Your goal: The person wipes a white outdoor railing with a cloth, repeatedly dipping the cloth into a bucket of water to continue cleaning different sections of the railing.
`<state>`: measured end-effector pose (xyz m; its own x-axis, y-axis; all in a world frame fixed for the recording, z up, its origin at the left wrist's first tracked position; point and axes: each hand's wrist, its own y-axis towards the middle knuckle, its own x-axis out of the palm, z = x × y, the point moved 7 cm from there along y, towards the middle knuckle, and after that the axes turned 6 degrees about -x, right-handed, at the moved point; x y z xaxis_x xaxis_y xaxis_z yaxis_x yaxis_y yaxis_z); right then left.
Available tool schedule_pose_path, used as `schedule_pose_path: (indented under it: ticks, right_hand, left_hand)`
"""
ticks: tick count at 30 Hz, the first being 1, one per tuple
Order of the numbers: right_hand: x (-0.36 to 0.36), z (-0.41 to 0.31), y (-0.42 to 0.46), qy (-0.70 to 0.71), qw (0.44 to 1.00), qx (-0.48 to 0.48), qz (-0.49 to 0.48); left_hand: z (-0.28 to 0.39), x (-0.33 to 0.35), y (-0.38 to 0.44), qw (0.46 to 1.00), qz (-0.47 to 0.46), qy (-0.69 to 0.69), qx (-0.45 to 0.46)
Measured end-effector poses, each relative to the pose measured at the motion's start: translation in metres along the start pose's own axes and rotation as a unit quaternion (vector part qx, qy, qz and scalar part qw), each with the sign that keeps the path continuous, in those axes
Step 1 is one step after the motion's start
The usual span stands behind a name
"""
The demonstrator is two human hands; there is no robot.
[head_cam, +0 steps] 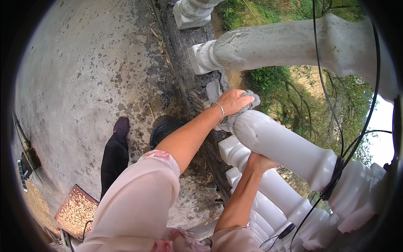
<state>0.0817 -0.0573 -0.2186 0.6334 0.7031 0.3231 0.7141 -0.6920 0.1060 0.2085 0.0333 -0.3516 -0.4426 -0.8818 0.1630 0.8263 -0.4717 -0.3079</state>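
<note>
My left hand (234, 101), with a metal bangle on its wrist, presses a wet grey cloth (252, 98) against the lower end of a white baluster (270, 134). The cloth wraps partly around the baluster's narrow neck, and a loose end hangs beyond my hand. From the near side, my right hand (263, 162) grips the same baluster's shaft. Its palm is mostly hidden behind the shaft, and a few fingertips show past the far edge. Below my left forearm stands a dark bucket (167, 129), partly covered by the arm.
Another baluster (267, 47), stained grey, stands beyond; several whiter ones (267, 186) line the near side. Black cables (333, 179) are wound around the held baluster. Greenery (280, 94) shows through the gaps. A tray (77, 209) of pale pieces lies on the spotted concrete floor (78, 94).
</note>
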Motion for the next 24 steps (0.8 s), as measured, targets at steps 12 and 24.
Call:
schedule_pose_path:
  ticks: [12, 24]
  right_hand:
    - [-0.013, 0.004, -0.005, -0.112, 0.987, 0.033, 0.107]
    - [-0.019, 0.001, 0.000, -0.094, 0.984, -0.034, 0.147]
  left_hand:
    - [0.085, 0.004, -0.113, 0.936, 0.228, -0.105, 0.245]
    - [-0.088, -0.032, -0.068, 0.967, 0.250, -0.045, 0.011]
